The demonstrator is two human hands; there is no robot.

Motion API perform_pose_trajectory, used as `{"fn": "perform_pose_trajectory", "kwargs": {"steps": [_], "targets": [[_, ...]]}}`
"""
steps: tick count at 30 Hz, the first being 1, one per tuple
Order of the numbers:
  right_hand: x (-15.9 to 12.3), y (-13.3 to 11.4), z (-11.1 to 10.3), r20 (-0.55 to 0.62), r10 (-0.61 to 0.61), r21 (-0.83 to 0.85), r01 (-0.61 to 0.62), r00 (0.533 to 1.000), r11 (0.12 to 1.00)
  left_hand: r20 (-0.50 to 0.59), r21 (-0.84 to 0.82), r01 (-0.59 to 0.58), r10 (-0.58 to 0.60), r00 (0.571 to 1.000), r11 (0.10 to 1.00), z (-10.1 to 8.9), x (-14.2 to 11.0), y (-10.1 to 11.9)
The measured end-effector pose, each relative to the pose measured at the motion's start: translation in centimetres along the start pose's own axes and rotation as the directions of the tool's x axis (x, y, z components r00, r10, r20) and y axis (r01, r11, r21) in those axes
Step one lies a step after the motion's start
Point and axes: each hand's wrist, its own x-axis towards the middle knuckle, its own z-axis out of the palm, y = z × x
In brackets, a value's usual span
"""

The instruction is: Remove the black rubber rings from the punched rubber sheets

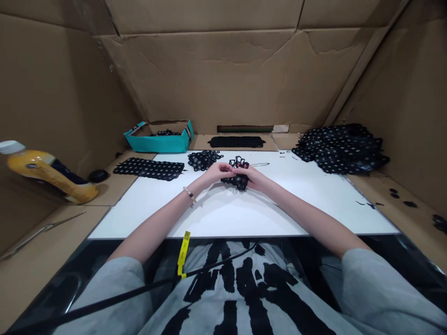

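Black perforated scrap (pixel 240 182) (partly behind fingers (pixel 228 170))

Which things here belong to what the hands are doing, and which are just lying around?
Part of the work: left hand, right hand, the black dotted sheet piece they hold, the large heap of dotted sheets, the flat dotted sheet.
Just lying about: yellow bottle, black round object, metal tool.

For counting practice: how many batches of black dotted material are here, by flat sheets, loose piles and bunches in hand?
Flat black dotted sheets: 2
Loose black dotted piles: 3
Black bunch between left hand and right hand: 1
Total: 6
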Motion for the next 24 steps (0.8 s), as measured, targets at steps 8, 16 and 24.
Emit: {"fn": "perform_pose_trajectory", "kwargs": {"steps": [8,16,24], "targets": [[0.7,0.2,-1.3,-0.189,0.005,-0.364,-0.074,0.982,0.928,-0.175,0.046,-0.012,0.020,0.984,0.999,0.2,0.2,-1.1],[0.8,0.8,-0.8,-0.236,-0.089,-0.446,-0.026,0.968,0.895,-0.486,0.228,-0.003,0.116,0.866,0.974,-4.7,1.8,-2.0],[0.7,0.3,-1.5,-0.283,-0.048,-0.336,-0.052,0.958,0.940,-0.125,0.497,-0.176,0.271,0.954,0.850,-4.8,0.0,0.3]]}}
